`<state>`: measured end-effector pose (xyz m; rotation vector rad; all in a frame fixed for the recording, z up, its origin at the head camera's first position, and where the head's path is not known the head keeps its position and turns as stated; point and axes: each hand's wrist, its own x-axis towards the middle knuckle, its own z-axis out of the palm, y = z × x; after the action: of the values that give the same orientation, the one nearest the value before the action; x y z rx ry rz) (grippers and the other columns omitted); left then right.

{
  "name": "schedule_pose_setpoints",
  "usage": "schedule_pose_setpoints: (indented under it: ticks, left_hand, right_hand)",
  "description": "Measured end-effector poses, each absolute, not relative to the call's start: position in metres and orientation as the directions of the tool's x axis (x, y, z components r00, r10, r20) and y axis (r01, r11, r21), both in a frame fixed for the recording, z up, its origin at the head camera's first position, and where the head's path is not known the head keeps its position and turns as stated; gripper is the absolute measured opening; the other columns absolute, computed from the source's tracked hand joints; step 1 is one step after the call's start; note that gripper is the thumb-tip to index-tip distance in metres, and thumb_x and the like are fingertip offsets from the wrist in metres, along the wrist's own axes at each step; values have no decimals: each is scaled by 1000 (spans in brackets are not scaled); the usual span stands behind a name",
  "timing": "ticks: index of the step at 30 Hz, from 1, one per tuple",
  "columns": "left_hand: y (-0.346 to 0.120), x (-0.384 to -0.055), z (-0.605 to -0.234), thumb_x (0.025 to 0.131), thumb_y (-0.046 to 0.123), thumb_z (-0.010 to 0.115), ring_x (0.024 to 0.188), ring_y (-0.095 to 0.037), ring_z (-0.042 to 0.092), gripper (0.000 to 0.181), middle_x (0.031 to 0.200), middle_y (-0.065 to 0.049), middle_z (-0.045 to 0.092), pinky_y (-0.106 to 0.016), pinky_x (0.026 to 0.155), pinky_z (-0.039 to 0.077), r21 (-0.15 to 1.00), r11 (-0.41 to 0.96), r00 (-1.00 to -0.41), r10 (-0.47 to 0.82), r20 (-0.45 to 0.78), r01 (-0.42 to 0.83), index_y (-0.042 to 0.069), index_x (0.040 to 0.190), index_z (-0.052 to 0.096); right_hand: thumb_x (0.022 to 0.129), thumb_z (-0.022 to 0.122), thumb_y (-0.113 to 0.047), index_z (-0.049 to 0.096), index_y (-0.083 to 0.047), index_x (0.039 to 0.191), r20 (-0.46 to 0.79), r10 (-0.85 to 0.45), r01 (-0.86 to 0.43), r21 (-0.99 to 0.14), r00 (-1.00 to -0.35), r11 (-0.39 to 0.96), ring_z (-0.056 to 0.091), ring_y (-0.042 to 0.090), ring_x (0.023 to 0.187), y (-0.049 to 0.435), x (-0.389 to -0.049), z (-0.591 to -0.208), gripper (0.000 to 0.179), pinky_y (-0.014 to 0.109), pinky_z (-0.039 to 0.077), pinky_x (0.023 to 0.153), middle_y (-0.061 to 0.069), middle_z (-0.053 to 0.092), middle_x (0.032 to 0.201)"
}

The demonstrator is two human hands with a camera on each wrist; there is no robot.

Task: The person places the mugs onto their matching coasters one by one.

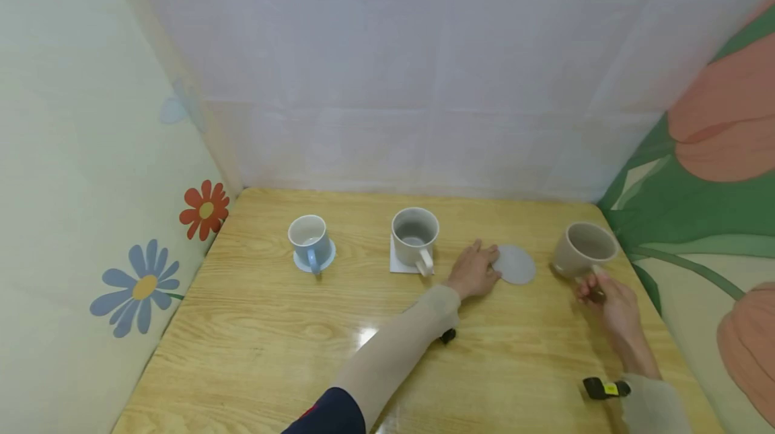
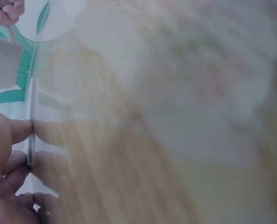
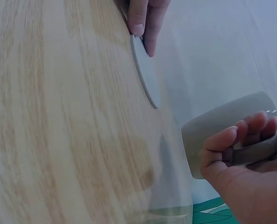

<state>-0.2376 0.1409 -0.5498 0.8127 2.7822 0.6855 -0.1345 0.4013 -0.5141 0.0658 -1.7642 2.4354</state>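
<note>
A round grey coaster (image 1: 516,265) lies flat on the wooden table. My left hand (image 1: 475,270) holds its left edge between thumb and fingers; in the left wrist view the coaster (image 2: 31,140) appears edge-on beside the fingertips. My right hand (image 1: 614,306) grips the handle of a light grey mug (image 1: 575,256), to the right of the coaster. In the right wrist view this mug (image 3: 208,130) hangs slightly above the table, its shadow apart from it, with fingers (image 3: 222,140) curled round the handle.
A small blue-and-white mug (image 1: 309,242) stands on a round light blue coaster (image 1: 327,260) at the left. A whitish mug (image 1: 412,235) stands on a square white coaster (image 1: 399,264) in the middle. White and flowered sheets (image 1: 363,84) surround the wooden table (image 1: 254,340).
</note>
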Motion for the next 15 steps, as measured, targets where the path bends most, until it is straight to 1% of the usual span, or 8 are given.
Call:
schedule_pose_setpoints:
  ticks: [3,8,10,15]
  left_hand:
    - [140,-238,-550,109,37,62,165,-25,23,56,171,8,39,-35,135,16,478,749,-843,536,-31,459,20,161,49]
    - [140,-238,-552,109,36,61,165,-25,22,56,172,8,37,-35,136,13,481,747,-839,543,-44,458,20,162,47]
    - [140,-238,-553,109,37,61,165,-25,22,56,172,8,37,-35,136,14,480,746,-838,544,-40,462,21,161,48]
    - [140,-240,-552,109,38,61,164,-26,25,56,171,7,38,-36,135,17,468,744,-835,550,-24,476,20,161,49]
  right_hand:
    - [116,42,-14,60,0,91,124,83,-143,-940,-989,-308,67,13,78,400,-135,-513,34,24,58,69,4,66,83]
    - [116,40,-13,59,0,89,135,87,-155,-940,-987,-303,67,13,77,400,-134,-511,35,25,57,67,4,67,82]
    - [117,40,-12,59,0,89,141,88,-161,-939,-986,-303,67,14,78,401,-134,-511,36,25,57,68,4,67,82]
    - [117,38,-10,60,2,90,176,68,-189,-916,-982,-354,69,15,79,399,-136,-507,37,25,59,70,7,69,83]
